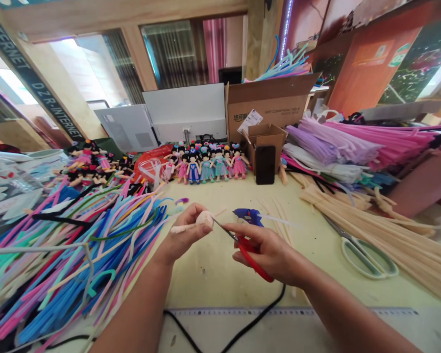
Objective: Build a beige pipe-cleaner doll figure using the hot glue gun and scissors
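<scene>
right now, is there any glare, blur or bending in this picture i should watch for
Head view: glare whites out much of the window at upper left; head view: wide-angle stretching shows toward the edges, probably adding to the lean of the lettered post; head view: the pale ball and red scissors read clearly, though finer texture looks smeared.

Heaped coloured stems [132, 230], red-handled scissors [253, 260], a glue gun [248, 214] and grouped small dolls [206, 169] show a craft workshop
</scene>
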Motion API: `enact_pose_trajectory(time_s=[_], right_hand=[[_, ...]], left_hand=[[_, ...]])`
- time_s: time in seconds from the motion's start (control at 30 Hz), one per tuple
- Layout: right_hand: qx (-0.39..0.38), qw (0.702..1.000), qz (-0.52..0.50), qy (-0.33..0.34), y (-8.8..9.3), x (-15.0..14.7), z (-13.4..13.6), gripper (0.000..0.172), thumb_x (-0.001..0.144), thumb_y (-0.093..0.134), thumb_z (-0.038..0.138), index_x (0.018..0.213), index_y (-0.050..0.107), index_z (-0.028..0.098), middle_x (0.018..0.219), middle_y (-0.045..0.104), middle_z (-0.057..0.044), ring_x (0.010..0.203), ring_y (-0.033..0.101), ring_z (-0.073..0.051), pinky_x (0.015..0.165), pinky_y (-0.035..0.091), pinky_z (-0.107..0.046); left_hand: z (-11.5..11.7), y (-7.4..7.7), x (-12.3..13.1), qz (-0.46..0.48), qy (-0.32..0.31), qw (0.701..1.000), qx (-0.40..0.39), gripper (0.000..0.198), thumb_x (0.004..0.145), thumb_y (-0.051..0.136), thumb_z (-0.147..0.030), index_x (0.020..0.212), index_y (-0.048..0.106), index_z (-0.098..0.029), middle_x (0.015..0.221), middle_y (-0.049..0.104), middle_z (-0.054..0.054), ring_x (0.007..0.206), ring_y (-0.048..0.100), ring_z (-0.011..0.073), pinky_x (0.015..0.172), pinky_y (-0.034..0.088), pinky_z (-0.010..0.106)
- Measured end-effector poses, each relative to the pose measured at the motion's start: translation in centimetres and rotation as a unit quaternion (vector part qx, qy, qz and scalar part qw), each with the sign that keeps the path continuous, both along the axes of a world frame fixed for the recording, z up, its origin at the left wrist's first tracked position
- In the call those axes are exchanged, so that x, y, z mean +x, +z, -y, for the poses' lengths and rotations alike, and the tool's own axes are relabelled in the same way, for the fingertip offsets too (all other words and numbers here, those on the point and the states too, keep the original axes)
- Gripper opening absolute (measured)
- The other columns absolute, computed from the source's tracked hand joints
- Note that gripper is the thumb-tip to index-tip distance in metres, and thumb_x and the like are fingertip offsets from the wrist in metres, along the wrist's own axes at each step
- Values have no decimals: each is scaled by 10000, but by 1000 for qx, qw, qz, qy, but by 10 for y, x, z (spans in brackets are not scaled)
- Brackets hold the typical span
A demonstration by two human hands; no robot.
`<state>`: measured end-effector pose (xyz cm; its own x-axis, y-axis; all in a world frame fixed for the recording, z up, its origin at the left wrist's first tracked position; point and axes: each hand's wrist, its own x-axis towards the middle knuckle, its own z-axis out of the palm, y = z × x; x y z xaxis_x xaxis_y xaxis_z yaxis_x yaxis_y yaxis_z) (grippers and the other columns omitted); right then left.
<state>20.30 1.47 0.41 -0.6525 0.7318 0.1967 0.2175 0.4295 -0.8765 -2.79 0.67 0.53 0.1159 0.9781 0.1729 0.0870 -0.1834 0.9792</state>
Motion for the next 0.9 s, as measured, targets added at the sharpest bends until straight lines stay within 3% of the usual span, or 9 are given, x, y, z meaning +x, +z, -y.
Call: enact_pose_trajectory(time_s=[0.17, 0.5, 0.7, 0.9], right_hand=[[7, 1000, 5, 1, 1, 0, 0, 539, 792, 647, 174, 1325, 619, 250, 732, 547, 28, 581, 418, -99, 540, 389, -227], [-27, 999, -24, 4, 2, 2, -1, 543, 787, 658, 189, 1328, 613, 217, 715, 528, 35, 561, 399, -91, 516, 363, -222], [-27, 999, -26, 14, 3, 2, -2, 544, 788, 654, 176, 1330, 608, 207, 702, 512, 45, 539, 361, -80, 496, 341, -214], [-1, 1000, -9, 6, 5, 4, -3, 547, 784, 666, 169, 1326, 617, 222, 735, 542, 33, 590, 429, -98, 555, 396, -231]], left_hand=[[-1, -2, -1, -6, -9, 1000, -5, 468, 653, 792, -550, 816, 545, -187, 680, 561, -20, 610, 429, 108, 541, 310, 235], [3, 3, 5, -17, -4, 1000, -10, 400, 646, 824, -348, 882, 534, -206, 755, 577, -20, 673, 503, 127, 607, 406, 252], [4, 3, 8, -6, 4, 1000, -17, 446, 669, 805, -408, 961, 529, -214, 753, 563, -20, 653, 484, 128, 566, 366, 243], [4, -1, 7, 3, 10, 1000, -10, 480, 668, 814, -434, 997, 538, -220, 736, 573, -20, 645, 492, 130, 563, 361, 242]])
